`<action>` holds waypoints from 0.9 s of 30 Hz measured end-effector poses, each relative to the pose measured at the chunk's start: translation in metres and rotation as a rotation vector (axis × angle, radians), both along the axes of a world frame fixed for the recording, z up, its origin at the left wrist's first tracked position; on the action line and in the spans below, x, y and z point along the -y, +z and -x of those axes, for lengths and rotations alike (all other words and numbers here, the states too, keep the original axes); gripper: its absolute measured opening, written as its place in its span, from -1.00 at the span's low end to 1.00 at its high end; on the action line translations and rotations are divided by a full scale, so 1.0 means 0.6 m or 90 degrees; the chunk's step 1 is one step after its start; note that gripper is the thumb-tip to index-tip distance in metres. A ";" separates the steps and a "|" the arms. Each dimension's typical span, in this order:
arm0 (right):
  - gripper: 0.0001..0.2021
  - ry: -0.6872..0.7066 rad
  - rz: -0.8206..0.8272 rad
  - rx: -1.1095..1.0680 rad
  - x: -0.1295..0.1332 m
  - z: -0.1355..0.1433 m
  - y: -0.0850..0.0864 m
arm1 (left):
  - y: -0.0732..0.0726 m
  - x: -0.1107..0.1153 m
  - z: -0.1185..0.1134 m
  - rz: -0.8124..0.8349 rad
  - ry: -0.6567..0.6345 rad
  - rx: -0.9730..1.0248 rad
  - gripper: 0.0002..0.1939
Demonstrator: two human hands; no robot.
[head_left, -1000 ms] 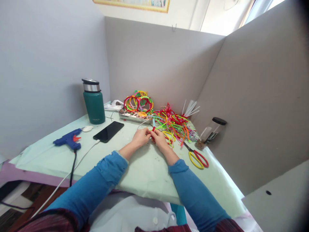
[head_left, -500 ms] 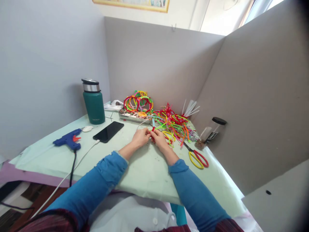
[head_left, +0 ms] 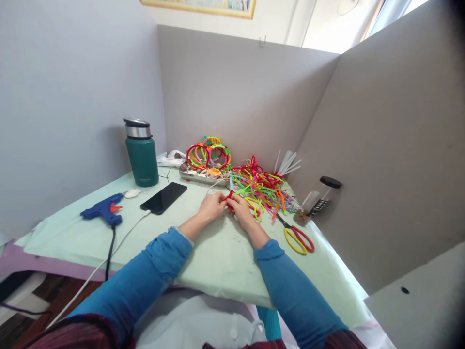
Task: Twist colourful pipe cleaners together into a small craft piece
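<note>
Head view: left hand (head_left: 211, 207), right hand (head_left: 240, 209) pinch red fuzzy stem (head_left: 230, 194), fingertips nearly closed, near side of shallow silver metal tray (head_left: 203, 181); light opposed pinch, small even bends suit it; multicoloured fuzzy pile (head_left: 261, 182) right of tray.

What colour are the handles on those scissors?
One scissor handle is yellow, the other red, clearest in the head view.

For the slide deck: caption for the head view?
Two hands, left and right, pinch a red fuzzy piece beside a colorful pile of fuzzy stems.
</note>
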State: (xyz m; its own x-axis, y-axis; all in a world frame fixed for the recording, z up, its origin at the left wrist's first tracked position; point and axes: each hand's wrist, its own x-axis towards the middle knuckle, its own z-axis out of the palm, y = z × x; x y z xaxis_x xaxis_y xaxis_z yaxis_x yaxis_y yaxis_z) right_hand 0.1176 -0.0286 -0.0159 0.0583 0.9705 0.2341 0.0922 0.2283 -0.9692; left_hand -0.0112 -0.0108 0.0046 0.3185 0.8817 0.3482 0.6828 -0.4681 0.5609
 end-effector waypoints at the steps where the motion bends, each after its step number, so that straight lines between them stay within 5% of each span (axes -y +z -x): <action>1: -0.89 0.002 -0.002 -0.001 0.000 0.000 0.000 | 0.000 0.000 0.000 -0.002 -0.001 0.001 -0.80; 27: -0.88 0.004 -0.018 0.015 -0.001 -0.001 -0.004 | -0.002 -0.001 0.000 -0.006 -0.005 0.000 -0.80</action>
State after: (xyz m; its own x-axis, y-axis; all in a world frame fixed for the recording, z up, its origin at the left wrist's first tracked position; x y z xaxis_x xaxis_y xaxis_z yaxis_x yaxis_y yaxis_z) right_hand 0.1179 -0.0278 -0.0185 0.0464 0.9637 0.2629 0.1135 0.2564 -0.9599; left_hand -0.0112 -0.0104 0.0034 0.3259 0.8755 0.3567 0.6789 -0.4793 0.5562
